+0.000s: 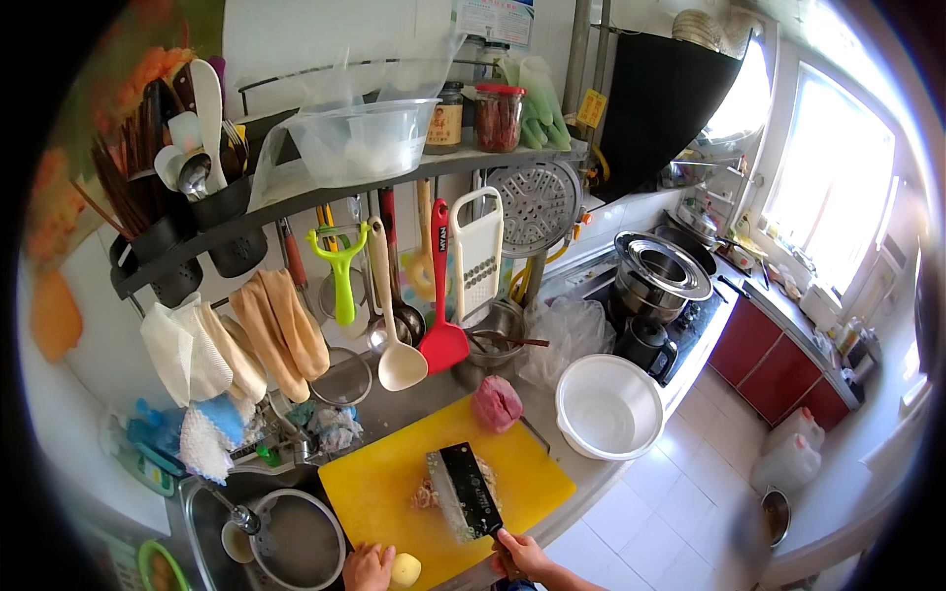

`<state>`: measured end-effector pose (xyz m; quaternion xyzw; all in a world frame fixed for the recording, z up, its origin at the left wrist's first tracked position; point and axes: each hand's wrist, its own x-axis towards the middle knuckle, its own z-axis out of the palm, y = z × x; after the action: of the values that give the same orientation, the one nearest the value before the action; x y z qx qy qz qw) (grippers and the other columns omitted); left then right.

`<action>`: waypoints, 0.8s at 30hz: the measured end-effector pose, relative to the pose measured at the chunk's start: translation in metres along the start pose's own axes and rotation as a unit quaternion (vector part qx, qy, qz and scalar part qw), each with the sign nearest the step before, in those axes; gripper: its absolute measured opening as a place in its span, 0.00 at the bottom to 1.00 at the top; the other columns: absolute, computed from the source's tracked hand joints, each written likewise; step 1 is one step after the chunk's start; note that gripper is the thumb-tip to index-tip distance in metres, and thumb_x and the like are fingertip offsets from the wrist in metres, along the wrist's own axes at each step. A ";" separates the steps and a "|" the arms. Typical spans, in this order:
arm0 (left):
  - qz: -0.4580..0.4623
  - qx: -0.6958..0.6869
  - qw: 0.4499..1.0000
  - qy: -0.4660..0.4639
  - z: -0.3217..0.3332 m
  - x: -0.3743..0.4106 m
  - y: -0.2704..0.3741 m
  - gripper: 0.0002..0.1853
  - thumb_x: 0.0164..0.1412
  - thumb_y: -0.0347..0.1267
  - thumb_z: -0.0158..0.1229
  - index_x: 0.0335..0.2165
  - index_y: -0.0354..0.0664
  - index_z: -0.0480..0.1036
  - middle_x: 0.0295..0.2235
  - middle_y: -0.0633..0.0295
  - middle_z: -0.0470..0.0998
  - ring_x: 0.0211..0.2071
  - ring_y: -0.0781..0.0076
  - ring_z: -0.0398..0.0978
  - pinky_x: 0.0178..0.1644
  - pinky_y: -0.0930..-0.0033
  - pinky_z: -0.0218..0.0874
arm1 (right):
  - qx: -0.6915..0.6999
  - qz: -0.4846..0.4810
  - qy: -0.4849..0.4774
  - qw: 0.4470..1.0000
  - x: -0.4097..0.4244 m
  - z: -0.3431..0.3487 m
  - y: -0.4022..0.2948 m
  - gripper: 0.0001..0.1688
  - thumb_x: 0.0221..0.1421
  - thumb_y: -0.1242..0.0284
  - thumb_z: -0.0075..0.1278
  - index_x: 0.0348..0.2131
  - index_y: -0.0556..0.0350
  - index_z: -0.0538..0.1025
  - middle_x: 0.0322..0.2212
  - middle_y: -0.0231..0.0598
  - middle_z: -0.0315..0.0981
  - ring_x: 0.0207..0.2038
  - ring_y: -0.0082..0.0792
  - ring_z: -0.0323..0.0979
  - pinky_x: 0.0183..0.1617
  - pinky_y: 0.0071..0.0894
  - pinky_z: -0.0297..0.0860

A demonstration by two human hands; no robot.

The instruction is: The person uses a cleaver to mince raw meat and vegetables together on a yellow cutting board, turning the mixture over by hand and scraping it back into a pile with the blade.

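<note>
My right hand (521, 555) grips the handle of a cleaver (467, 491) near the front edge of a yellow cutting board (377, 473). The broad dark blade lies over a heap of chopped food (425, 495) and hides part of it; small pale and green bits cling to its lower edge. At the board's front left corner is my left hand (368, 567), its fingers bent and its thumb beside a peeled, pale yellow potato-like piece (406, 570). Whether it grips that piece is unclear. A pinkish-red lump (497, 403), perhaps raw meat, sits at the board's far edge.
Left of the board, a sink (194, 510) holds a basin of cloudy water (299, 539). A white plastic tub (610, 406) stands right of the board. Hanging utensils, including a red spatula (443, 340), line the shelf (355, 188) above. Pots (650, 295) occupy the stove.
</note>
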<state>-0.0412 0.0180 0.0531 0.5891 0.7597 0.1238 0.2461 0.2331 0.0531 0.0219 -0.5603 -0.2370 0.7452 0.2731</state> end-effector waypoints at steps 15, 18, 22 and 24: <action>0.092 0.009 0.996 -0.020 -0.018 0.002 0.001 0.20 0.57 0.42 0.46 0.33 0.34 0.72 0.35 0.46 0.73 0.39 0.49 0.68 0.45 0.59 0.60 | 0.048 -0.026 0.009 0.998 -0.055 -0.024 -0.010 0.26 0.59 0.54 0.34 0.28 0.60 0.68 0.15 0.41 0.67 0.14 0.32 0.66 0.17 0.27 0.63; 0.089 0.006 0.996 -0.026 -0.020 0.004 0.002 0.21 0.57 0.43 0.46 0.34 0.34 0.72 0.36 0.46 0.72 0.39 0.49 0.68 0.46 0.59 0.59 | 0.049 -0.049 0.031 0.997 -0.017 0.000 -0.021 0.24 0.58 0.56 0.36 0.27 0.60 0.68 0.14 0.41 0.67 0.13 0.33 0.65 0.15 0.28 0.62; 0.102 0.011 0.995 -0.004 -0.016 0.003 -0.004 0.21 0.57 0.43 0.45 0.35 0.34 0.72 0.37 0.46 0.72 0.40 0.49 0.68 0.47 0.59 0.58 | 0.063 -0.050 -0.003 0.997 0.030 0.025 -0.022 0.22 0.57 0.59 0.40 0.26 0.63 0.68 0.15 0.43 0.68 0.13 0.32 0.66 0.15 0.29 0.63; 0.095 0.018 0.995 -0.008 -0.014 0.003 -0.005 0.22 0.57 0.43 0.45 0.35 0.34 0.72 0.37 0.46 0.72 0.40 0.49 0.67 0.47 0.59 0.58 | 0.042 -0.053 0.003 0.998 0.040 0.033 -0.024 0.22 0.57 0.60 0.41 0.24 0.63 0.69 0.15 0.43 0.69 0.13 0.32 0.67 0.15 0.29 0.64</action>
<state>-0.0534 0.0210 0.0614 0.6637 0.7007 0.1280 0.2282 0.1953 0.0962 0.0179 -0.5376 -0.2340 0.7371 0.3361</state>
